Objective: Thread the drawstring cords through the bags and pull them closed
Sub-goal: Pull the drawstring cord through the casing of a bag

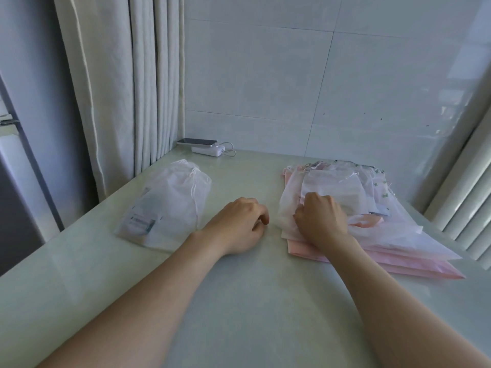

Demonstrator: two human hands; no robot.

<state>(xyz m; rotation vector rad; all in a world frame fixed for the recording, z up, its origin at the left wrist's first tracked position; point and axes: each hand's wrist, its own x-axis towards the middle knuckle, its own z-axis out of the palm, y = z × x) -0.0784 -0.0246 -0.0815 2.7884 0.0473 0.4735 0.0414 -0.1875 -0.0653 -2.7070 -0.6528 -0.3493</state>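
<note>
step: take next bag | our right hand [321, 221] pinched the top translucent white drawstring bag [334, 187] on the right-side pile [398, 251] | left hand [239, 224] lay loosely curled, empty, on pale table [252, 288] | we judged: peel one layer only, left pinning the rest

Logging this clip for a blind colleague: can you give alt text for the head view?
The person's right grip pinches the top bag of a pink-and-white bag pile on a pale table; the left grip rests loosely curled beside it. A filled drawstring bag lies at left.
</note>
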